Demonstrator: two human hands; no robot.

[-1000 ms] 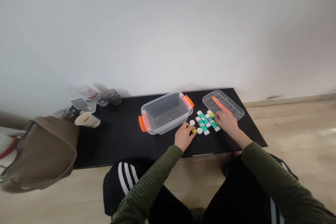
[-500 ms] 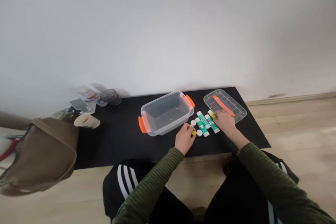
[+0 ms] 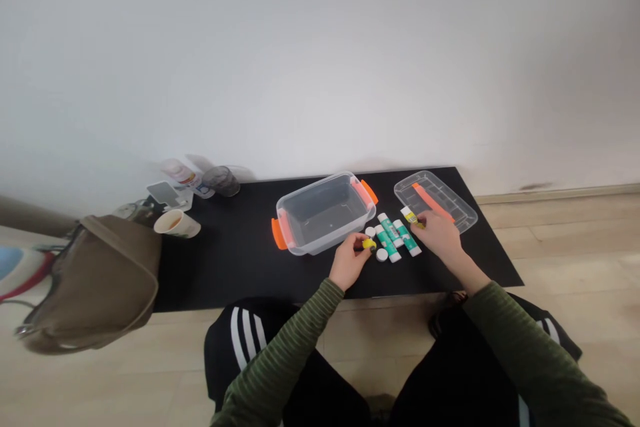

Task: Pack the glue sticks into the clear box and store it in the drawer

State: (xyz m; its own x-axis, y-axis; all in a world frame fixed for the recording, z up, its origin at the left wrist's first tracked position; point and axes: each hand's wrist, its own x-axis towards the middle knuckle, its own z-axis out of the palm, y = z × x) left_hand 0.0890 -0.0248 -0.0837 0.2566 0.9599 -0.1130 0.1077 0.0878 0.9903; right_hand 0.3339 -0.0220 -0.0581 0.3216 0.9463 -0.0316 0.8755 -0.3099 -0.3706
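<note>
My left hand (image 3: 346,261) pinches a small yellow cap (image 3: 368,243) between thumb and fingertips, just in front of the clear plastic box (image 3: 320,217). In my right hand (image 3: 440,237) is a yellow-labelled glue stick (image 3: 410,216) with a white end, its lower part hidden by the fingers. Between the hands lie several green-and-white glue sticks (image 3: 389,244), side by side on the black table (image 3: 240,260). One white cap (image 3: 370,231) stands near the box's corner, and another white cap (image 3: 381,255) is closer to me.
The box has orange clip handles. Its clear lid (image 3: 463,203), with an orange strip, lies beyond my right hand. Toward the left stand a paper cup (image 3: 187,225) with drink in it, a dark glass (image 3: 223,180), a phone-like white item (image 3: 169,195) and a brown bag (image 3: 110,273).
My right hand has raised the yellow glue stick off the table. My left hand has lifted the yellow cap from beside the white caps. The view has shifted slightly.
</note>
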